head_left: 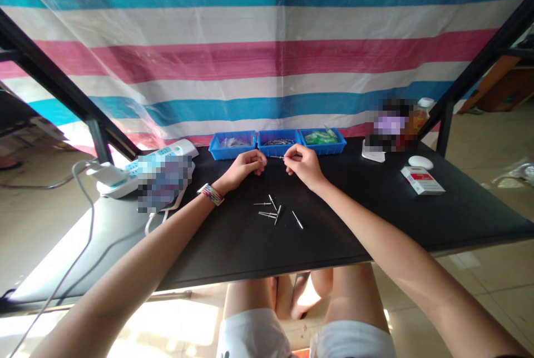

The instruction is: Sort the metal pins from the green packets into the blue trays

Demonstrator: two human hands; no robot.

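Note:
Both my hands are stretched out over a black table [375, 208], just in front of three blue trays. My right hand [302, 164] pinches a thin metal pin [276, 157] that points left toward my left hand [246, 166]. My left hand is curled closed, its fingertips near the pin's free end; what it holds, if anything, is too small to see. A striped band [211, 194] is on my left wrist. Several loose metal pins [275, 212] lie on the table nearer to me.
The left blue tray [232, 145] holds clear bits, the middle tray [278, 142] metal pins, the right tray [323, 139] green pieces. A white power strip [125, 177] with cables lies at left. A red-white box [422, 180] and a white oval object [420, 162] sit at right.

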